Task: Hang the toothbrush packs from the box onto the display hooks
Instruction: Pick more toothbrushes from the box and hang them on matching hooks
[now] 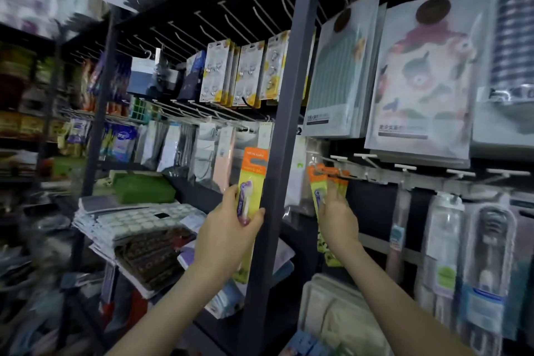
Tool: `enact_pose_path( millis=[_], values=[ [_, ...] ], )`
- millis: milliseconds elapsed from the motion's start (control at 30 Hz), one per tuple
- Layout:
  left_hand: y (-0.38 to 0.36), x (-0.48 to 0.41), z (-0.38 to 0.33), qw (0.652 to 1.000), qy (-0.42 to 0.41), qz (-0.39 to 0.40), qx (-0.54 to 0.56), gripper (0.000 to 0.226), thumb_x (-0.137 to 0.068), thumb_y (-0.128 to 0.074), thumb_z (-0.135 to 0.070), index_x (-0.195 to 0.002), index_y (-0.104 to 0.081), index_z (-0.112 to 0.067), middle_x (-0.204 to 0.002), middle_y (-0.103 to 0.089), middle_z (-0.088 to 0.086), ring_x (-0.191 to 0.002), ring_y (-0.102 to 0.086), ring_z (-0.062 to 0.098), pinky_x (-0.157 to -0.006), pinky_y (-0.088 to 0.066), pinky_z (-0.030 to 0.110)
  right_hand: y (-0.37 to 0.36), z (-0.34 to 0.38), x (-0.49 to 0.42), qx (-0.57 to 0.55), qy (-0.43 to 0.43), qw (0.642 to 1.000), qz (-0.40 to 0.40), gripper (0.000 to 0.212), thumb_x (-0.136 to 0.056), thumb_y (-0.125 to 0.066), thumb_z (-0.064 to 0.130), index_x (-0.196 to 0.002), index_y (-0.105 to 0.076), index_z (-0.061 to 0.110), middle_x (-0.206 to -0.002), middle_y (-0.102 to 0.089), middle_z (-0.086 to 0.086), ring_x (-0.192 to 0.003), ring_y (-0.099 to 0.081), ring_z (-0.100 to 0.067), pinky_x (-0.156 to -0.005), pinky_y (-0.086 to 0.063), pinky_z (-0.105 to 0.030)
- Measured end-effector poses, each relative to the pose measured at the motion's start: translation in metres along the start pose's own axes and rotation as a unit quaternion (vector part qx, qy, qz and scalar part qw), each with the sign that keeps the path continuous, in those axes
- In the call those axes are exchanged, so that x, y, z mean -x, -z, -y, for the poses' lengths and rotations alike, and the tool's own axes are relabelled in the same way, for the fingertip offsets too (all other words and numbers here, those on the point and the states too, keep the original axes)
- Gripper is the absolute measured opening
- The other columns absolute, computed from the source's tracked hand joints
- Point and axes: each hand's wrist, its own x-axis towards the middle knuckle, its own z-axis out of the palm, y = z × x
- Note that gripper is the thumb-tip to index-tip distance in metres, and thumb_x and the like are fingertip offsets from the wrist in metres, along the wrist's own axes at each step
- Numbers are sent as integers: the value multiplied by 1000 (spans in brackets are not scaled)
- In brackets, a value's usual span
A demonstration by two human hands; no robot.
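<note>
Two hands work at a shop display rack, each gripping one yellow pack with an orange header. Left hand (231,228): clamped round the middle of the first toothbrush pack (254,179), thumb on the front and fingers curled behind, holding it upright against the left edge of the dark upright post (278,130); a purple brush shows through the blister. Right hand (339,220): to the right of the post, closed on the second toothbrush pack (316,185), whose lower end shows below the wrist. Its header sits level with a white display hook (332,173); whether the hole is already threaded on cannot be told. Hung packs (342,179) with the same orange headers lie just behind it on that hook. Further white hooks (404,167) run rightward along the same rail. Above them hang large flat packets (422,89); below, at right, hang clear bottle packs (445,240)
</note>
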Motion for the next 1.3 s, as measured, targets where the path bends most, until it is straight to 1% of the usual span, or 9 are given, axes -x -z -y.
enact_pose_path(
  millis=[200,433,633,733,833,933,1100,1200,1300],
  values=[
    [-10,-3,7,1000,-1,-3,2,39,-88,-61,-43,-121,-45,-30,-65,-55,-11,-63,-57,10,-49,-35,25,-30,-8,-18,-78,-70,992,-68,47,-101,-40,15,-144,-25,0,-124,-54,-20,-91,-65,-35,-65,-54,-39],
    [-19,2,14,1000,-24,-8,-2,40,-86,-63,-44,-119,-44,-32,-67,-56,-12,-69,-61,17,-54,-40,32,-41,-14,-15,-199,-136,969,-55,62,-97,-49,15,-149,-16,4,-133,-43,-23,-112,-53,-41,-80,-47,-45],
    [-30,14,7,998,-36,-1,44,36,-85,-63,-45,-115,-44,-42,-84,-60,-14,-80,-59,9,-64,-47,29,-17,16,43,-379,-34,915,-136,59,-93,-56,17,-145,-28,13,-130,-46,-8,-119,-44,-21,-100,-37,-30],
    [-31,18,-1,994,-22,11,103,31,-83,-67,-42,-104,-46,-44,-74,-60,-20,-73,-57,-3,-59,-40,13,5,34,82,-508,103,853,-65,55,-91,-58,28,-138,-31,39,-118,-53,8,-105,-55,-7,-89,-45,-19],
    [-30,18,-7,982,12,40,183,29,-82,-70,-37,-105,-53,-35,-79,-67,-17,-75,-63,-4,-68,-54,24,15,39,104,-520,187,832,60,66,-86,-62,39,-139,-25,49,-122,-52,20,-113,-56,-10,-91,-46,-22],
    [-29,15,-14,974,34,51,218,28,-82,-72,-38,-103,-54,-36,-82,-70,-12,-74,-67,4,-72,-57,37,18,42,107,-526,169,823,130,76,-79,-68,44,-137,-21,58,-136,-45,25,-126,-49,-4,-100,-43,-29],
    [-35,13,-17,985,-36,58,155,23,-84,-65,-47,-104,-54,-39,-90,-69,-15,-85,-64,-2,-80,-55,33,24,38,107,-476,161,861,72,82,-93,-53,4,-134,-16,65,-139,-40,32,-126,-47,2,-98,-42,-18],
    [-43,4,-7,978,-201,-44,20,51,-91,-49,-50,-132,-51,-19,-127,-57,-1,-119,-48,13,-103,-36,23,27,21,106,-437,118,891,37,83,-94,-51,4,-134,-14,67,-143,-45,10,-121,-53,-9,-92,-46,-17],
    [-64,-13,15,953,-283,-78,-78,65,-92,-55,-33,-146,-34,-6,-153,-29,17,-142,-22,28,-117,-15,32,16,-5,107,-412,59,909,16,80,-93,-51,3,-136,-16,60,-141,-45,11,-112,-55,-1,-83,-44,-7]
  ],
)
